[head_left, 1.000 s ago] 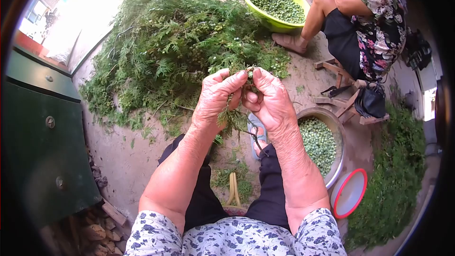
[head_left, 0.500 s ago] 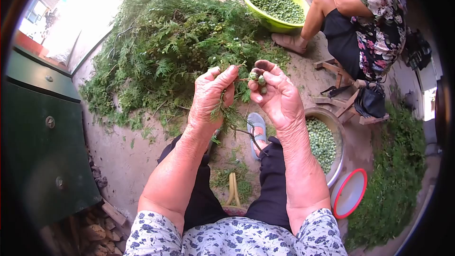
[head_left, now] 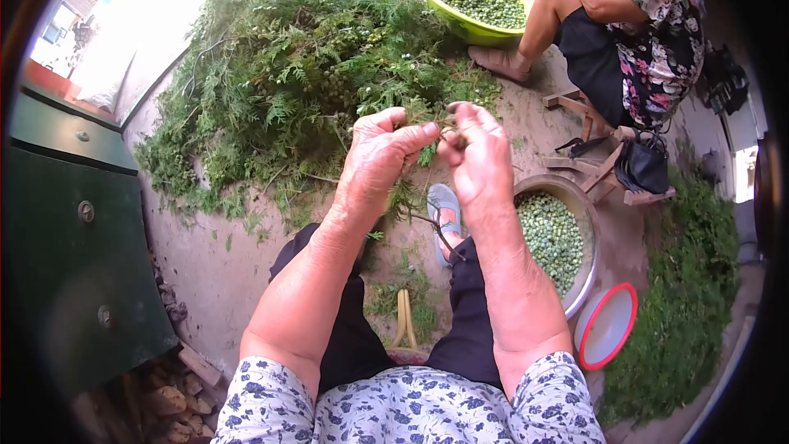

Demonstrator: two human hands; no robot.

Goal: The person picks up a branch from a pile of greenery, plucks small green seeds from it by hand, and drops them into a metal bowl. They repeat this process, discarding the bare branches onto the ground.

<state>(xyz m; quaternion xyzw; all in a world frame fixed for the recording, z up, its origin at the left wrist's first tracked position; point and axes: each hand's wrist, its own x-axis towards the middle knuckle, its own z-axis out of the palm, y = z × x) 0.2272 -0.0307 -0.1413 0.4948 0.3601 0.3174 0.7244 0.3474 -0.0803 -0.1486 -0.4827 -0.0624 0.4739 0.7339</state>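
My left hand (head_left: 380,152) is closed around an evergreen sprig (head_left: 400,197), whose leafy, woody end hangs below the palm towards my knee. The sprig's thin tip pokes out between thumb and forefinger. Close beside it, my right hand (head_left: 479,160) has its fingers curled in at that tip. Small green cones were visible in these fingers half a second ago; now the fingers mostly cover them. A metal basin (head_left: 588,259) holding many picked green cones (head_left: 551,234) stands by my right forearm.
A large heap of evergreen branches (head_left: 288,82) lies ahead. Behind it stands a yellow-green tub (head_left: 472,29) of cones. A seated person (head_left: 604,41) is at upper right, near a wooden stool (head_left: 604,173) with a black bag (head_left: 643,166). A red-rimmed sieve (head_left: 606,327) leans by the basin; a green cabinet (head_left: 74,255) stands left.
My right hand has turned and its fingers have closed in, hiding the green cones seen before. My left hand has shifted slightly right, bringing its thumb nearer the right fingers.
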